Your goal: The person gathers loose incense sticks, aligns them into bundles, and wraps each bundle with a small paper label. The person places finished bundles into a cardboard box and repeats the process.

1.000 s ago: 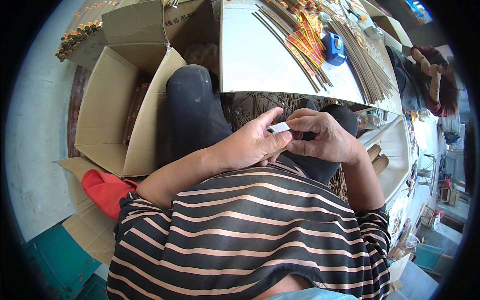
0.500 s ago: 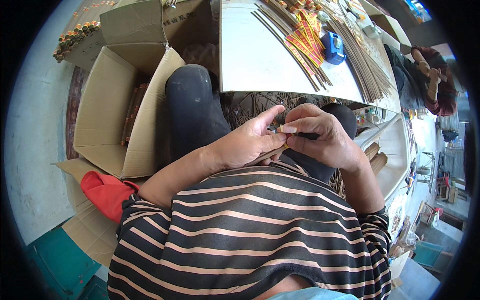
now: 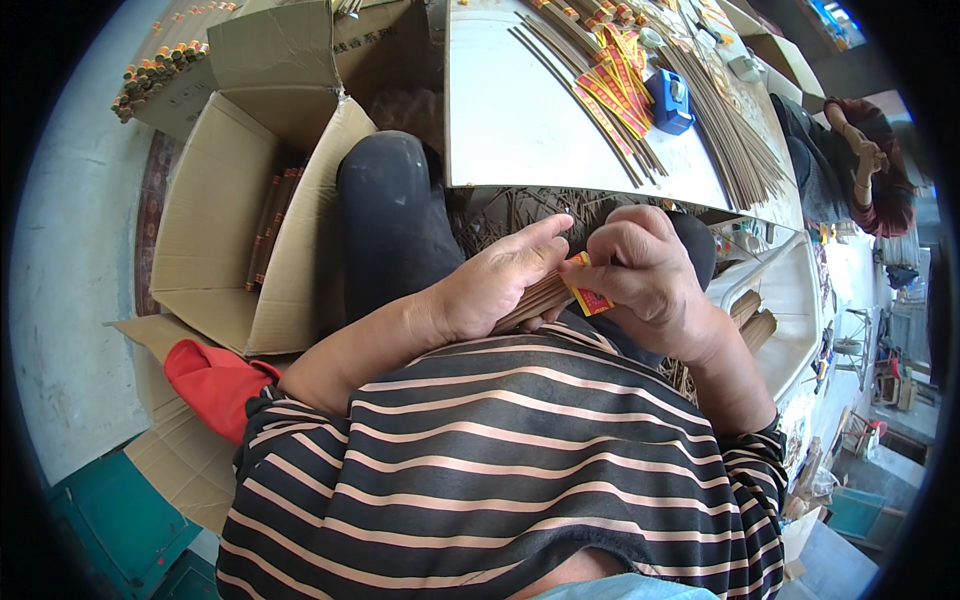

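My left hand (image 3: 488, 288) is closed round a bundle of thin brown incense sticks (image 3: 540, 300) held low over my lap, its forefinger stretched along the top. A red and yellow paper label (image 3: 593, 299) lies against the right end of the bundle. Over that end, the thumb and bent fingers of my right hand (image 3: 650, 272) pinch at the label. The right fingertips are partly hidden.
On the white table (image 3: 510, 110) ahead lie loose sticks (image 3: 735, 150), a fan of red and yellow labels (image 3: 615, 85) and a blue tape dispenser (image 3: 672, 102). An open cardboard box (image 3: 210, 210) with bundles stands at left. A co-worker (image 3: 860, 160) is at far right.
The label on the bundle's end has come into view below my right fingers. My right hand has shifted slightly right and curled; the left still holds the sticks.
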The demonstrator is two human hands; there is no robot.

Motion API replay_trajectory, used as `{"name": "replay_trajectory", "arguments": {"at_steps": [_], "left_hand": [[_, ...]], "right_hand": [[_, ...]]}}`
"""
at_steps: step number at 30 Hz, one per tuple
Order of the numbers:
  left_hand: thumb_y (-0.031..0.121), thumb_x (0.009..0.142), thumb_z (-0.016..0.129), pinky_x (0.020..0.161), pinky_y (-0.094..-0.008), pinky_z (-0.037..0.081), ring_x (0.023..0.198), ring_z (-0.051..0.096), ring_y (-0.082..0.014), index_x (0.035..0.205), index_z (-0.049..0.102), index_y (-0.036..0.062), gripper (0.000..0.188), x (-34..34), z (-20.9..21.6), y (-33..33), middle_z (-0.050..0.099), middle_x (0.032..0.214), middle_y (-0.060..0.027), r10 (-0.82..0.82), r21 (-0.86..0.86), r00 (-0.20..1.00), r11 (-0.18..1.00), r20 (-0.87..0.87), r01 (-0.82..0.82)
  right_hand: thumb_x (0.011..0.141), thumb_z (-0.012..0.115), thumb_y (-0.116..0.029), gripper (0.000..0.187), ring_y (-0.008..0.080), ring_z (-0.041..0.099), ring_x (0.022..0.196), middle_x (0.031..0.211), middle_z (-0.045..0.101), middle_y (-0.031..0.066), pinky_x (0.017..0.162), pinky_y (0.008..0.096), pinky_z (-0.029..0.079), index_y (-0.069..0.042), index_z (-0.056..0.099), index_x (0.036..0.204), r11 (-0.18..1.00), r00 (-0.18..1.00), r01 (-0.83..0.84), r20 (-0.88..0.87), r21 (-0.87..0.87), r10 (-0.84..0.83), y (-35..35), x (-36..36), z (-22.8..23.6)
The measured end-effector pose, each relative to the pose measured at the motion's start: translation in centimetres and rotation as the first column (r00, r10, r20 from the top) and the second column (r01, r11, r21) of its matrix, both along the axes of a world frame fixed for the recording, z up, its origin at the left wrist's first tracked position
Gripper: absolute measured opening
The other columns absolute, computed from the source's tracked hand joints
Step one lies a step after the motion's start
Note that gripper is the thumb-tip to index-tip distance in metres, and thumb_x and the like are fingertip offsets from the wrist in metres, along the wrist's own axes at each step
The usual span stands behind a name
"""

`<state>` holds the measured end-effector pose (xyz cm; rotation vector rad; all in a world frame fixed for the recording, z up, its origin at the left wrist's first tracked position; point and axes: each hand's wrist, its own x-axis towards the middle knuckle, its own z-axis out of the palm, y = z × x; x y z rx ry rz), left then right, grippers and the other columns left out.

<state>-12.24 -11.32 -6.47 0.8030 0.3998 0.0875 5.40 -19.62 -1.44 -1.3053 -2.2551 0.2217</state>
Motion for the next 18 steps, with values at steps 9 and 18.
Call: {"name": "replay_trajectory", "arguments": {"at_steps": [9, 18], "left_hand": [[0.025, 0.095, 0.042, 0.051, -0.0194, 0.041, 0.066, 0.049, -0.0087, 0.134, 0.028, -0.0022, 0.05, 0.1, 0.3, 0.7, 0.054, 0.091, -0.008, -0.009, -0.125, 0.999, 0.992, 0.04, 0.014], [0.022, 0.094, 0.048, 0.048, -0.0187, 0.043, 0.063, 0.053, -0.0095, 0.121, 0.041, 0.0001, 0.036, 0.2, 0.1, 0.7, 0.057, 0.084, -0.0064, 0.037, -0.23, 0.996, 0.973, 0.083, -0.017]], "right_hand": [[0.055, 0.067, -0.008, 0.028, 0.0218, 0.053, 0.085, 0.089, 0.055, 0.0049, 0.069, 0.0315, 0.047, -0.003, 0.065, 0.082, 0.967, 0.997, -0.082, 0.026, 0.243, 0.078, 0.3, -0.5, -1.3], [0.056, 0.067, -0.012, 0.028, 0.0192, 0.051, 0.084, 0.09, 0.054, 0.0026, 0.069, 0.0303, 0.046, -0.007, 0.067, 0.083, 0.931, 0.996, -0.084, 0.066, 0.354, 0.064, 0.2, -0.1, -2.3]]}}
